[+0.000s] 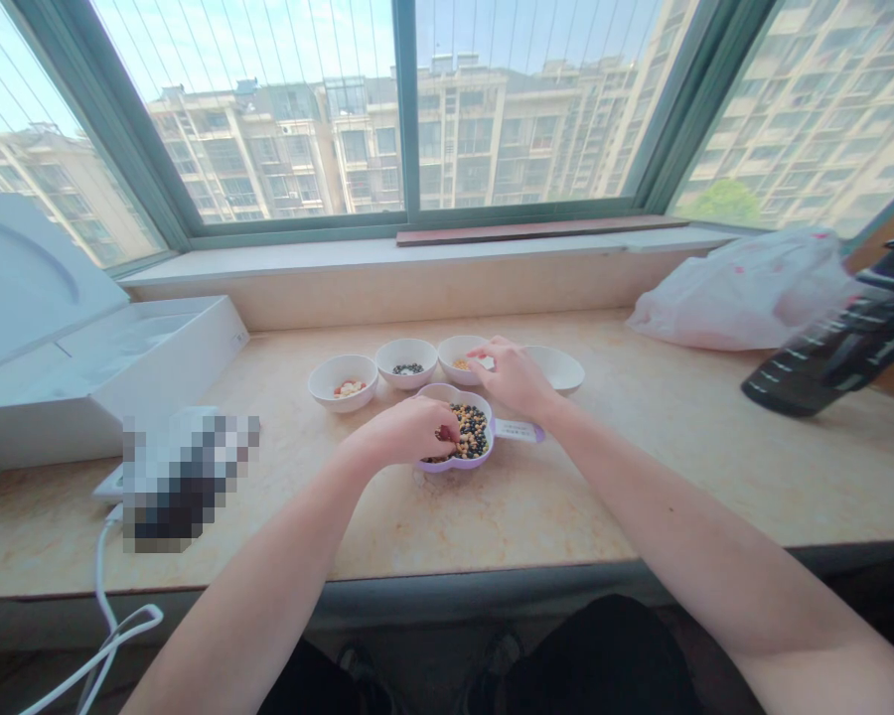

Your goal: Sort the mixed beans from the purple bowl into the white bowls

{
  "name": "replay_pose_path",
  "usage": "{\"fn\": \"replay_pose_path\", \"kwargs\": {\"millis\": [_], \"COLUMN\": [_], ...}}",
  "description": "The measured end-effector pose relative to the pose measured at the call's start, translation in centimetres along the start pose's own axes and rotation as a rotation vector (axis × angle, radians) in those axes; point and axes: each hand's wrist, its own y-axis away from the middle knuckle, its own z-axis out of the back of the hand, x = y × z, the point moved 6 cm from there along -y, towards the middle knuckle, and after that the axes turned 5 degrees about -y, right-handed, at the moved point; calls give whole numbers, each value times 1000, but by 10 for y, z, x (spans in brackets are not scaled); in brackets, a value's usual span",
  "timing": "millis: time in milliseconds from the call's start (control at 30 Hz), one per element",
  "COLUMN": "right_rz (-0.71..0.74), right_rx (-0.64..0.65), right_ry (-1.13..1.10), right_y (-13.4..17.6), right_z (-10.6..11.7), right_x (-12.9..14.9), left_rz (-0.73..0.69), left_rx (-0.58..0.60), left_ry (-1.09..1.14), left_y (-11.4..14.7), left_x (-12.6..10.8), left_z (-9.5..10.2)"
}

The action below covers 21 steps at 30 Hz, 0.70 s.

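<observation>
On the table (715, 467), the purple bowl (458, 464) stretches sideways, handle (520, 431) pointing right, and I can't tell if my bent right hand (513, 375), at a white bowl (451, 374), or my curled left hand (421, 429), in the purple one's beans (474, 427), pinches anything.

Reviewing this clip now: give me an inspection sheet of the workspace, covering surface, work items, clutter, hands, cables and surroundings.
Surface: pale, mottled counter.
Work items: purple-rimmed dish of mixed dark and tan beans; four white bowls beyond it, the rightmost partly hidden.
Clutter: open white box and pixelated object at left; plastic bag and dark bottle at right.
Hands: left hand reaches into the dish; right hand is at the third bowl from left; grips unclear.
Cables: white cable over the counter's front edge.
Surroundings: window, buildings outside.
</observation>
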Motion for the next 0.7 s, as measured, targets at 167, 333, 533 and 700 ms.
{"fn": "replay_pose_path", "kwargs": {"millis": [167,333,533,700], "right_rz": [14,48,81,105], "right_rx": [5,-3,-10,-6], "right_ry": [-35,-64,-83,-118], "right_y": [0,1,1,2], "right_z": [0,3,5,4], "right_x": [3,9,15,19], "left_rz": [65,61,259,323], "left_rx": [144,-22,-324,-496], "left_ry": [-20,28,472,1229], "left_y": [-2,-3,1,2], "left_x": [1,7,24,35], "left_z": [-3,12,31,35]}}
